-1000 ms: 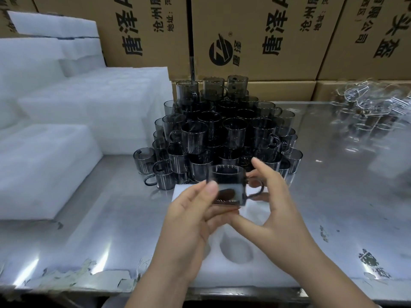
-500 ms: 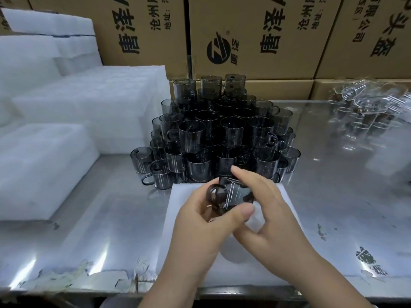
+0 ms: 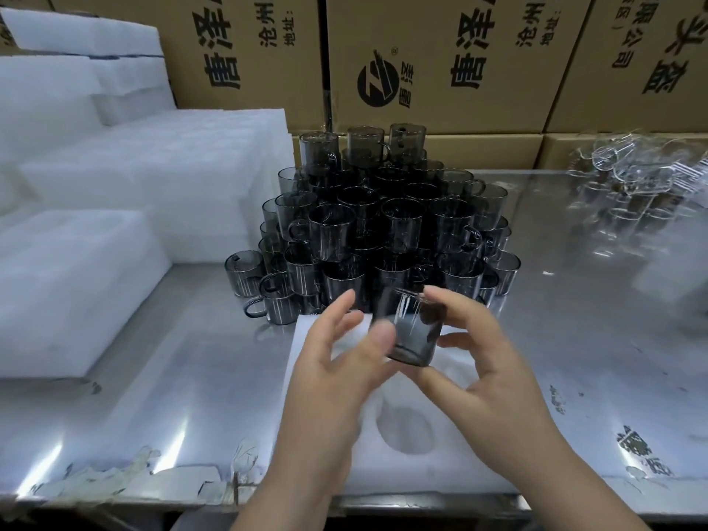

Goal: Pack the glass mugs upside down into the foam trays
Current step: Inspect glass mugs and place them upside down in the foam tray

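Note:
A smoky dark glass mug (image 3: 415, 331) hangs above the white foam tray (image 3: 456, 465), just in front of the mug pile. My right hand (image 3: 494, 381) pinches it, forefinger on its top end and thumb under its lower edge. My left hand (image 3: 329, 377) is at its left side, thumb tip against the glass and fingers straight and spread. The mug's handle is hidden, and I cannot tell which end is up. A round pocket (image 3: 406, 427) in the tray lies open below my hands. Several dark mugs (image 3: 383, 231) are stacked in tiers behind.
Stacks of white foam trays (image 3: 76, 289) fill the left side of the steel table (image 3: 597, 339). Printed cardboard boxes (image 3: 429, 63) wall off the back. Clear glassware (image 3: 632, 178) lies at the far right. The table's front edge runs just below the tray.
The mug was upright with its handle to the right, then was turned over between both hands. My left fingers have opened and spread away from it; my right hand keeps hold.

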